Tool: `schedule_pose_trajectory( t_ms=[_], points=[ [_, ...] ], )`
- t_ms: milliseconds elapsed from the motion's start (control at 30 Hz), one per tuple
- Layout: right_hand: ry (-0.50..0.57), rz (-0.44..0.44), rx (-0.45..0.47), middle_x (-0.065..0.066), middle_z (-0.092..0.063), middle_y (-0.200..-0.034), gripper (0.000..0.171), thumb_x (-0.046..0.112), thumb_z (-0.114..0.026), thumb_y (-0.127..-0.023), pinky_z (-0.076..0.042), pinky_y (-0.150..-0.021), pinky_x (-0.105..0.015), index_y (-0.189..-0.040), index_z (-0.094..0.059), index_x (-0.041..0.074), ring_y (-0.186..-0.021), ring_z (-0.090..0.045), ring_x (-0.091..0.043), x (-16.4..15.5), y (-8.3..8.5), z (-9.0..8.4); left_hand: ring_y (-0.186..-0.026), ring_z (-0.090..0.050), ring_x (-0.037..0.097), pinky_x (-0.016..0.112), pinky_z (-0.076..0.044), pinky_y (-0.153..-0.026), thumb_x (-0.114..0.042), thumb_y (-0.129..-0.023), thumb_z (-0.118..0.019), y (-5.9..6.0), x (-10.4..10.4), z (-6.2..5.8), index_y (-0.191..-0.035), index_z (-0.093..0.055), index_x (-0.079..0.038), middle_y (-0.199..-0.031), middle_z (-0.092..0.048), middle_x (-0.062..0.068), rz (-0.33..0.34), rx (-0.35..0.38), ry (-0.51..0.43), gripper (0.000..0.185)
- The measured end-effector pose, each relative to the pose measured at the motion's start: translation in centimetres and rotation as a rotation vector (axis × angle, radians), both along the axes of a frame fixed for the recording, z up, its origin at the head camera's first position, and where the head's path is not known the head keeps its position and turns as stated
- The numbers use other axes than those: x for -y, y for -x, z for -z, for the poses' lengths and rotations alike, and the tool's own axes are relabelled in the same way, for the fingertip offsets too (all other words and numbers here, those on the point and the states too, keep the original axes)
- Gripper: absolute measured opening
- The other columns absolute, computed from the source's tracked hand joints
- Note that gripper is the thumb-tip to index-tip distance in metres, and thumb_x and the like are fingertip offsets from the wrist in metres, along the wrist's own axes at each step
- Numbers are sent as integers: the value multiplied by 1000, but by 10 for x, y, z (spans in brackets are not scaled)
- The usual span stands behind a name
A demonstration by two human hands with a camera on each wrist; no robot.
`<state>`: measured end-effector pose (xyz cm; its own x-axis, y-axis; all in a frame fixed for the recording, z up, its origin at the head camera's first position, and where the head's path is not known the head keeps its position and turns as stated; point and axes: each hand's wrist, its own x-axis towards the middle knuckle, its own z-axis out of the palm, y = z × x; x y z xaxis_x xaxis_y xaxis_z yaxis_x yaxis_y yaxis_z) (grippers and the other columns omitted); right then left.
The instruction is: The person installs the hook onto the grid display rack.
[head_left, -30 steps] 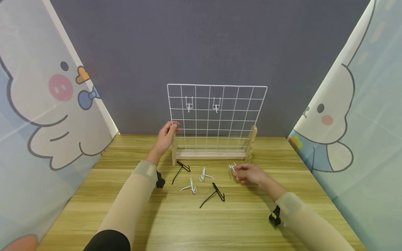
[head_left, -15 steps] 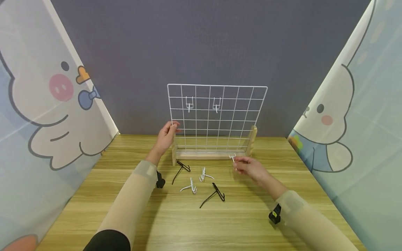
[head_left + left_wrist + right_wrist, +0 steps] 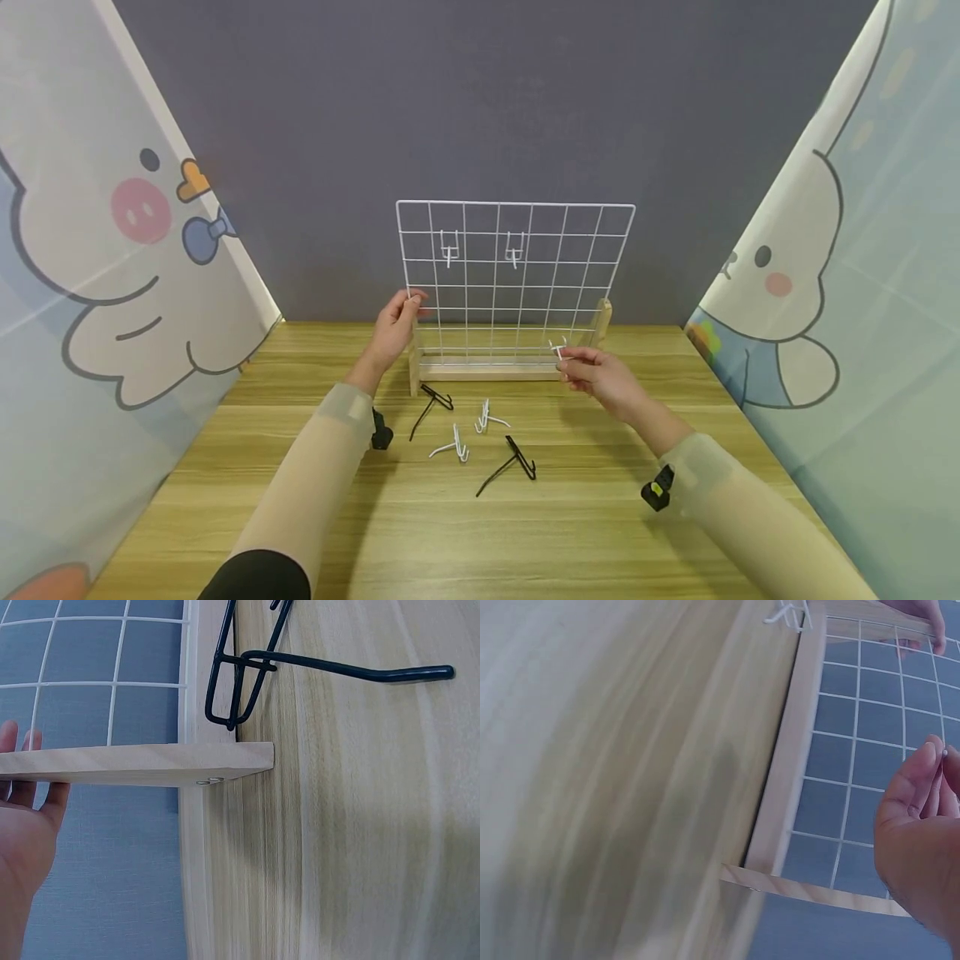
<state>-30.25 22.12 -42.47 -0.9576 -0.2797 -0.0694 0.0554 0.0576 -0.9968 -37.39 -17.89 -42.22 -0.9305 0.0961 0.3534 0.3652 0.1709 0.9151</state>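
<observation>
My left hand (image 3: 393, 327) grips the left wooden post (image 3: 135, 761) of a stand holding a white wire grid panel (image 3: 516, 203); in the left wrist view its fingers wrap over the post's edge. Between thumb and fingertips, my right hand (image 3: 606, 385) pinches a white display hook (image 3: 557, 347), raised in front of the panel's lower right part with its prongs up. The right wrist view shows only the end of its rod between the fingertips. Two white hooks (image 3: 448, 252) hang side by side on the upper left of the panel.
Two black hooks (image 3: 517, 454) and two white hooks (image 3: 457, 443) lie on the wooden table (image 3: 450, 533) before the stand's base bar (image 3: 491, 372). A grey wall (image 3: 525, 100) rises behind, and cartoon-printed sheets (image 3: 90, 275) flank both sides.
My right hand has lifted the white hook from near the table up to the panel's lower right part. The left hand stays on the post.
</observation>
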Motion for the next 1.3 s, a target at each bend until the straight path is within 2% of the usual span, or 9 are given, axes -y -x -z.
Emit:
schedule_pose_trajectory(
  t_ms=[133, 200, 367, 500, 633, 767, 933, 1067, 1300],
  points=[
    [11, 11, -6, 5, -74, -109, 36, 10, -65, -111, -60, -85, -22, -143, -59, -5, -96, -73, -8, -1, 2, -8, -143, -57, 53, 30, -42, -70, -37, -121, -42, 2, 1, 2, -143, -57, -5, -151, -56, 32, -6, 10, 5, 42],
    [11, 16, -7, 6, -74, -108, 32, 10, -65, -111, -61, -87, -22, -140, -61, -2, -95, -73, -7, -1, 3, -11, -143, -57, 52, 29, -39, -63, -35, -121, -42, 2, 1, 2, -144, -57, -5, -147, -58, 31, -8, 11, 2, 41],
    [3, 14, -11, 8, -74, -107, 26, 11, -64, -112, -61, -87, -22, -136, -63, 2, -95, -72, -6, -2, 4, -15, -144, -56, 55, 29, -39, -62, -29, -121, -41, -2, -1, -2, -143, -57, -2, -136, -60, 36, -10, 19, -13, 39],
    [10, 21, -4, 8, -74, -107, 26, 11, -64, -112, -60, -85, -21, -136, -62, 2, -96, -73, -7, -1, 6, -17, -144, -55, 56, 24, -37, -58, -24, -121, -42, -14, -5, -14, -142, -57, 2, -139, -60, 37, 1, 31, -21, 36],
    [22, 20, -12, 8, -74, -107, 31, 10, -64, -112, -60, -84, -21, -141, -60, 0, -95, -72, -7, 0, 7, -21, -143, -54, 58, 24, -39, -58, -22, -121, -42, -23, -7, -22, -141, -57, 3, -132, -63, 33, 7, 27, -19, 35],
    [23, 28, -14, 8, -74, -107, 28, 10, -63, -112, -60, -84, -20, -139, -62, 2, -94, -72, -7, 2, 7, -28, -144, -55, 57, 24, -38, -59, -23, -121, -42, -13, -5, -12, -142, -57, 2, -129, -62, 33, 1, 28, -24, 36],
    [47, 29, -10, 7, -72, -106, 19, 10, -63, -112, -60, -86, -22, -131, -64, 8, -93, -71, -8, 3, 9, -38, -145, -55, 54, 24, -36, -59, -28, -121, -41, -1, -1, -2, -144, -56, 0, -139, -59, 34, -1, 23, -14, 39],
    [63, 40, -28, 7, -73, -105, 19, 9, -64, -111, -60, -83, -21, -130, -65, 8, -91, -71, -7, 4, 10, -46, -143, -59, 48, 25, -37, -58, -34, -121, -42, 1, 0, 0, -144, -57, -4, -143, -60, 31, -7, 12, 1, 41],
    [100, 79, -49, 7, -75, -103, 16, 7, -65, -110, -60, -81, -21, -126, -68, 10, -88, -71, -7, 5, 15, -61, -142, -60, 46, 26, -38, -57, -40, -120, -45, 0, 1, 1, -141, -59, -7, -136, -62, 30, -5, -4, 3, 42]
  ],
)
